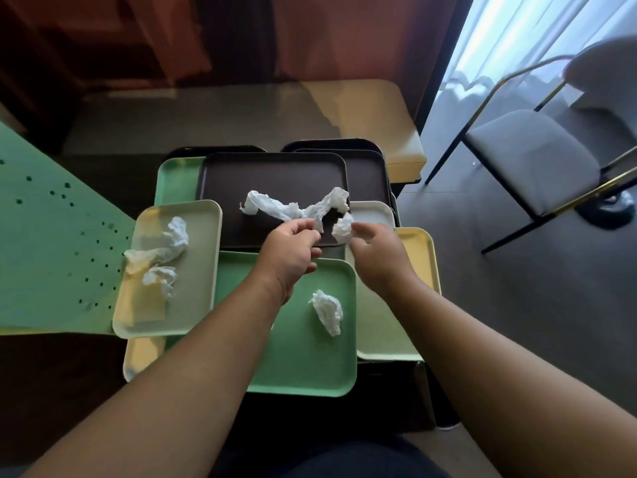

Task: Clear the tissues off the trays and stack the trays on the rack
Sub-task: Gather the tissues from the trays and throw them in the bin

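Our left hand (pixel 291 248) pinches the long tissue (pixel 293 207) lying on the dark tray (pixel 234 181). Our right hand (pixel 377 255) grips a crumpled wad (pixel 341 227) beside it. Another tissue (pixel 327 312) sits on the green tray (pixel 310 367).

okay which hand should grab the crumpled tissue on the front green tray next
Probably the right hand: that tissue lies nearer its side of the green tray, though both hands are busy with tissue at the brown tray.
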`<action>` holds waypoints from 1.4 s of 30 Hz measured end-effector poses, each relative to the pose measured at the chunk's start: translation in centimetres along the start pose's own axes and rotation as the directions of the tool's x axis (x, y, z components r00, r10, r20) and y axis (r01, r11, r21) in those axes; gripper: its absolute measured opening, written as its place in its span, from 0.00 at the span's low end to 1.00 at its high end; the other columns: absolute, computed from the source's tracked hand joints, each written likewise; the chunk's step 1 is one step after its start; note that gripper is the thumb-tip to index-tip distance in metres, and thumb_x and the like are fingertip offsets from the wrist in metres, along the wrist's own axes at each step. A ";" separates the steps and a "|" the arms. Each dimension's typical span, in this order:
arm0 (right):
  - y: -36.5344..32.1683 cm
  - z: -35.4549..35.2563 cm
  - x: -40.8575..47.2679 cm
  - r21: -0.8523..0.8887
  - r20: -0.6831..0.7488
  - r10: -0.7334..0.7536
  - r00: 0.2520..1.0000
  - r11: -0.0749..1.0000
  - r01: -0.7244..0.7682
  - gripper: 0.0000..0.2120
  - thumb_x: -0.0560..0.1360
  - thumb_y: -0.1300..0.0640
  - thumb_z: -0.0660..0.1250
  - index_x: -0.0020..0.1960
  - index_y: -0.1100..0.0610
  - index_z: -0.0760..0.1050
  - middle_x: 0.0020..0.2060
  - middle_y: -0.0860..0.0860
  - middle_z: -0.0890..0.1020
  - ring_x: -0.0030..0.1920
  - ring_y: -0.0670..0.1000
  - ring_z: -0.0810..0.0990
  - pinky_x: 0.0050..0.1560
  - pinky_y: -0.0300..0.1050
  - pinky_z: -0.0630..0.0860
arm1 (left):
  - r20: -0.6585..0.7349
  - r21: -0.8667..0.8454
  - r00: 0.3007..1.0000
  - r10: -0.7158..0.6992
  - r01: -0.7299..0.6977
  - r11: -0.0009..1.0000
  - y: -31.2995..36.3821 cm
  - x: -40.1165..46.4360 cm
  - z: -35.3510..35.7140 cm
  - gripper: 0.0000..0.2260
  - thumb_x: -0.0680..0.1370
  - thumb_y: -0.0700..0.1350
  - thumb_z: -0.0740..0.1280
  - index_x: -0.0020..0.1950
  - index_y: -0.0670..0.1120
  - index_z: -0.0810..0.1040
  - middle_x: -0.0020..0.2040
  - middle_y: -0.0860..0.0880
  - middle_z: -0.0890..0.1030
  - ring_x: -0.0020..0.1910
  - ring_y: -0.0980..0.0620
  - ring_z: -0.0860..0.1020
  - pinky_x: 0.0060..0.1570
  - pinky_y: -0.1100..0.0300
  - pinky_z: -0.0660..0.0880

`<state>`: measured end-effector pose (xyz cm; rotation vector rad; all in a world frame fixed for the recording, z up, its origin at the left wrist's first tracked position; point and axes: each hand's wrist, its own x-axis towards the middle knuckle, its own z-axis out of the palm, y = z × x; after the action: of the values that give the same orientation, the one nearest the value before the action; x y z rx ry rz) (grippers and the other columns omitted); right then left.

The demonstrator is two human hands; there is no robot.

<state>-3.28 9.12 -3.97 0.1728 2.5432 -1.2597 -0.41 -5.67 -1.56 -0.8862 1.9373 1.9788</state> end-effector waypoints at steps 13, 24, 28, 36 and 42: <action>-5.1 5.0 4.5 -0.198 0.025 -0.036 0.999 0.979 0.041 0.27 0.77 0.59 0.67 0.75 0.50 0.68 0.61 0.55 0.80 0.57 0.55 0.80 0.57 0.51 0.79 | -0.048 0.072 0.996 0.070 -0.066 0.995 1.8 5.4 -5.8 0.13 0.81 0.34 0.55 0.56 0.47 0.76 0.43 0.47 0.78 0.29 0.54 0.74 0.30 0.62 0.70; -5.7 6.3 7.2 -0.434 -0.074 0.056 0.996 0.897 -0.083 0.10 0.77 0.57 0.63 0.58 0.56 0.76 0.53 0.54 0.79 0.50 0.58 0.78 0.46 0.46 0.71 | -0.024 0.109 0.999 0.046 -0.043 0.993 0.2 6.7 -8.2 0.08 0.77 0.41 0.68 0.56 0.50 0.76 0.45 0.48 0.77 0.34 0.49 0.73 0.39 0.56 0.73; -8.0 6.2 3.8 0.122 -0.038 -0.044 0.998 0.991 0.048 0.02 0.76 0.61 0.66 0.46 0.58 0.77 0.35 0.51 0.78 0.35 0.50 0.74 0.37 0.47 0.71 | 0.090 -0.003 0.996 0.017 -0.017 1.000 1.3 6.4 -8.5 0.07 0.81 0.52 0.65 0.54 0.50 0.77 0.43 0.48 0.76 0.33 0.52 0.74 0.33 0.60 0.74; -9.7 7.7 1.5 0.147 0.226 0.003 0.974 0.988 -0.037 0.10 0.78 0.57 0.70 0.57 0.56 0.73 0.42 0.53 0.82 0.36 0.49 0.83 0.37 0.50 0.83 | 0.172 -0.184 0.985 0.004 0.028 0.983 2.7 5.9 -9.3 0.13 0.82 0.35 0.56 0.55 0.46 0.79 0.51 0.41 0.84 0.38 0.44 0.82 0.33 0.51 0.82; -8.9 8.7 4.8 -0.370 0.100 -0.044 0.994 0.926 0.078 0.27 0.78 0.50 0.68 0.75 0.46 0.66 0.65 0.52 0.73 0.56 0.56 0.80 0.57 0.55 0.80 | 0.029 -0.051 0.997 0.068 -0.067 0.996 2.1 5.8 -11.7 0.17 0.79 0.33 0.55 0.40 0.47 0.80 0.46 0.43 0.82 0.30 0.52 0.75 0.22 0.64 0.69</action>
<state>-8.16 -3.29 -3.68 -0.0470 2.6671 -0.7581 -3.24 -18.58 -2.41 -0.8079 1.9330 2.0751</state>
